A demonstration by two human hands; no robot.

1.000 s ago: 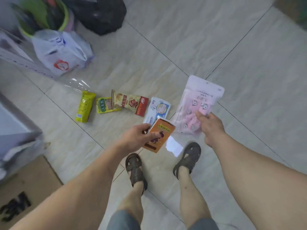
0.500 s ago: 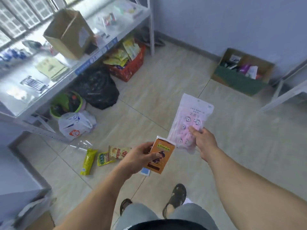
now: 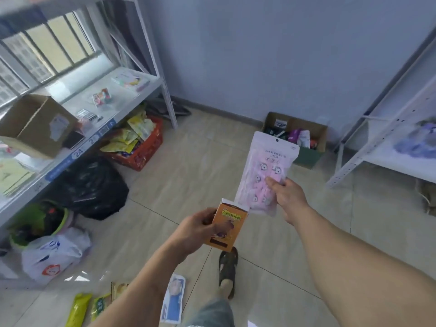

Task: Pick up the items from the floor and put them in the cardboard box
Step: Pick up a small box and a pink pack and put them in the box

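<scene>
My left hand (image 3: 197, 228) grips a small orange box (image 3: 227, 225) at chest height. My right hand (image 3: 286, 197) holds a pale pink pouch (image 3: 264, 171) upright by its lower edge. An open cardboard box (image 3: 317, 134) with several items inside sits on the floor against the far wall, beyond the pouch. On the floor by my feet lie a yellow packet (image 3: 77, 309), a green packet (image 3: 100, 305), a tan snack packet (image 3: 119, 289) and a blue-and-white packet (image 3: 173, 299).
A white metal shelf (image 3: 99, 138) runs along the left, with a brown carton (image 3: 35, 125) on it. Under it stand a red crate (image 3: 146, 149), a black bag (image 3: 94, 187), a green basket (image 3: 35, 220) and a white plastic bag (image 3: 54, 253). Another white rack (image 3: 382, 138) stands right.
My view has lifted from the floor toward the far wall. Both hands stay shut on their items and have risen with me; the floor packets have slid to the bottom of view.
</scene>
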